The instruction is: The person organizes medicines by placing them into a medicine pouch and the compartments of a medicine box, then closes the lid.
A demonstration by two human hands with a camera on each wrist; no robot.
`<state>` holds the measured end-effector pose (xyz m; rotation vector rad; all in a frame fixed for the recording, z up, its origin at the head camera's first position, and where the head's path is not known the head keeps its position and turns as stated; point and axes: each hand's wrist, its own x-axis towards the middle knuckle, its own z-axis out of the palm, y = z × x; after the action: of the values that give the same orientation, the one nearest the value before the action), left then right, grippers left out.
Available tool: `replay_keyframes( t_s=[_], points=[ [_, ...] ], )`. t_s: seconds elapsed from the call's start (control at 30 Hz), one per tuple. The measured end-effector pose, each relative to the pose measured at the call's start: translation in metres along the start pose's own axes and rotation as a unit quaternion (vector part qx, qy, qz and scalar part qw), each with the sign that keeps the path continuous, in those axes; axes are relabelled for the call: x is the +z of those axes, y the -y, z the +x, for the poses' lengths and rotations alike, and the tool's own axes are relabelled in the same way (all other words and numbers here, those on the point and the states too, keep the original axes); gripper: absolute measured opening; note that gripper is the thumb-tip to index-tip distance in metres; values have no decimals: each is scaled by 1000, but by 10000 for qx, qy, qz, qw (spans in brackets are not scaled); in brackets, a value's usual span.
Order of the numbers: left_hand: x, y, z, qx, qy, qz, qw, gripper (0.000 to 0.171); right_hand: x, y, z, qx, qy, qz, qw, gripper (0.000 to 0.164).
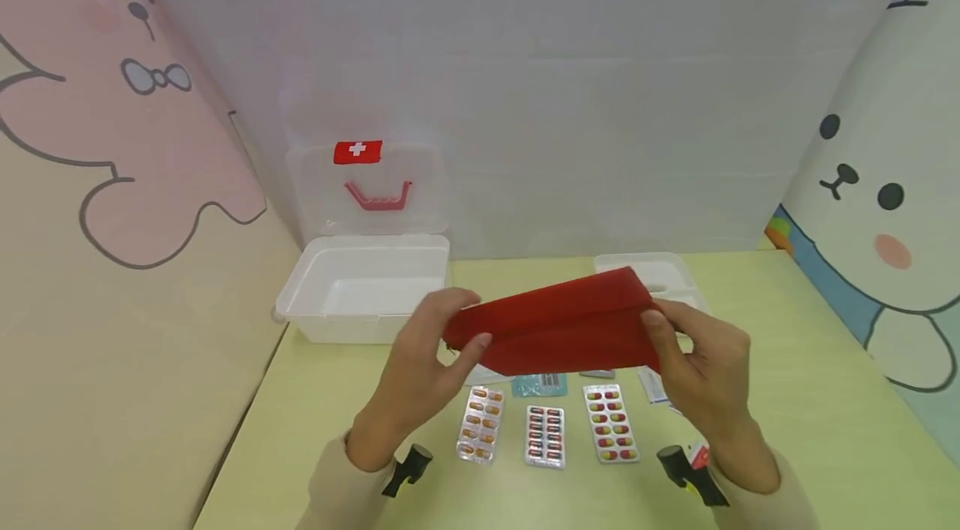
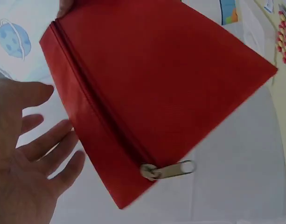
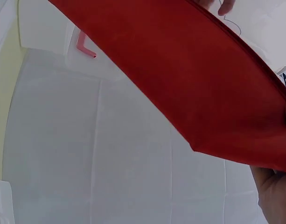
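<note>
A red zippered pouch (image 1: 562,330) is held up above the table, flat and slightly tilted. My right hand (image 1: 708,359) pinches its right end, with the thumb on the near face. At the other end is my left hand (image 1: 420,380), its fingers loosely spread. The left wrist view shows those fingers (image 2: 59,144) by the pouch's zipper-side edge, not gripping it; contact is hard to tell. A metal zipper pull (image 2: 173,170) hangs at one end of the zipper. Whatever the pouch may contain is hidden.
Three blister packs of capsules, orange (image 1: 480,423), dark red (image 1: 545,437) and red-yellow (image 1: 611,423), lie in front. Behind them is a teal packet (image 1: 540,385), partly covered. An opened white first-aid box (image 1: 330,328) stands back left; a white tray (image 1: 675,263) sits back right.
</note>
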<state>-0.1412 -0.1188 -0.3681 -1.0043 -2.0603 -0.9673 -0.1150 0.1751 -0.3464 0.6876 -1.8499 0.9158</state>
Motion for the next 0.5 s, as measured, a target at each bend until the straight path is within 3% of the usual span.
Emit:
replay_keyframes(
  t_s=[0.1,0.3,0.4,0.5],
  points=[
    [-4,-8,4,190,904,-423,9948,40,2,-5,2,-285,376,104,9988,35],
    [-4,-8,0,820,1948,-531,9760,27,7,-9,5,-499,1004,349,9931,32],
    [1,-7,-3,915,2203,-683,9687,25,10,-10,8,-605,1124,430,9909,32],
    [7,-10,-6,686,2199,-972,9682,24,13,-10,10,-677,1208,498,9891,33]
  ],
)
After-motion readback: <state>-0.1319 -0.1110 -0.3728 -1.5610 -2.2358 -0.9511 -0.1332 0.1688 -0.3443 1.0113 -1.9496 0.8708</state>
